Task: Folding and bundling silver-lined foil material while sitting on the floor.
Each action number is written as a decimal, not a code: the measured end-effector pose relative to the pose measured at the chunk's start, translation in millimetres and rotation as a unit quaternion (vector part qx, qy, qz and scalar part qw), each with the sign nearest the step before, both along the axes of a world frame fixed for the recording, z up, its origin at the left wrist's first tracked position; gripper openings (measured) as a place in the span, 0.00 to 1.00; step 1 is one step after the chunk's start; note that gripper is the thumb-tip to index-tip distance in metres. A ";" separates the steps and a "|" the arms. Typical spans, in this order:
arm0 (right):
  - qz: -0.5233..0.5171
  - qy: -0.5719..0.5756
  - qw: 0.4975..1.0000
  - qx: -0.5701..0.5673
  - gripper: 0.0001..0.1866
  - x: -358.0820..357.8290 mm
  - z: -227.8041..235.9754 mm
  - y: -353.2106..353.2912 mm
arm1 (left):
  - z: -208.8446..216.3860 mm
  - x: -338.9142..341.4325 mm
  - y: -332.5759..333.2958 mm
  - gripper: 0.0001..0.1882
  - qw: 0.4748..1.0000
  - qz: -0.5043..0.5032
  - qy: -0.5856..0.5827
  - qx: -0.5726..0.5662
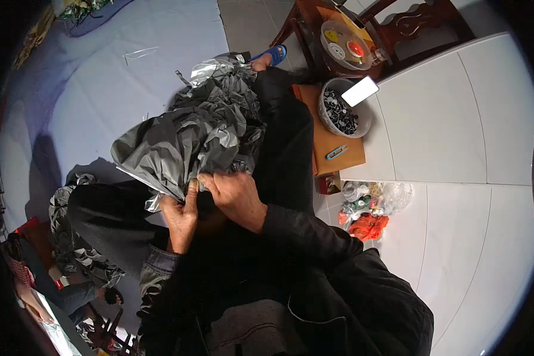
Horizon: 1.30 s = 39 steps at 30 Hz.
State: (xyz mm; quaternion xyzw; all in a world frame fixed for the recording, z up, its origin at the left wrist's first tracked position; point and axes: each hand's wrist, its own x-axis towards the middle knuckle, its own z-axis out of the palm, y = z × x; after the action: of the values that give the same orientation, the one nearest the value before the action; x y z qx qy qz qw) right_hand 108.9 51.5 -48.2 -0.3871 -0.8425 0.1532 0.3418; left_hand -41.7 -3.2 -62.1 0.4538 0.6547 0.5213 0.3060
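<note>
A large crumpled piece of dark grey, shiny fabric (166, 142) lies bunched over my lap and spreads away past my knees. My left hand (181, 218) pinches its near edge, thumb uppermost. Just to the right, my right hand (236, 197) is closed on the same edge, its thumb and forefinger close to the left thumb. Anything small between the fingertips is too hidden to make out. More of the grey fabric (62, 207) lies beyond my left knee.
At my right, a brown box (353, 155) bears blue thread snips (336, 152) and a basket (365, 124) of small black-and-white pieces, with a white phone-like slab (360, 91) on its rim. A wooden chair (409, 26) stands behind. Another person's leg (77, 295) shows lower left.
</note>
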 end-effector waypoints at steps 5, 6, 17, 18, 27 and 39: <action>0.014 0.001 0.999 -0.031 0.12 6.8 16.4 1.6 | -1.7 1.3 0.0 0.13 0.999 0.013 0.044 0.013; 0.034 -0.011 0.998 -0.048 0.12 8.4 14.7 2.8 | -1.2 1.4 0.2 0.13 0.998 0.017 0.053 0.021; 0.169 -0.019 0.985 -0.040 0.14 22.4 1.1 10.3 | -1.9 -0.5 0.6 0.14 0.997 -0.020 0.068 -0.011; 0.153 0.009 0.977 -0.150 0.15 22.1 0.6 9.9 | -2.5 -0.6 1.5 0.15 0.997 -0.023 0.080 -0.004; 0.081 0.064 0.936 -0.336 0.19 24.7 -21.5 9.0 | 6.0 2.9 1.3 0.15 0.991 -0.033 0.128 -0.001; 0.026 0.165 0.647 -0.744 0.15 22.2 -0.7 7.8 | -9.9 -2.3 -2.2 0.19 0.975 -0.037 0.218 -0.008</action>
State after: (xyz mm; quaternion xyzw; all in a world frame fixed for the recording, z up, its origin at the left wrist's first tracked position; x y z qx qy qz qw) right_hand 131.1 59.3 -48.8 -0.4580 -0.3853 0.7982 0.0682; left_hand -44.0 -5.4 -72.0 0.5784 0.6923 0.3929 0.1783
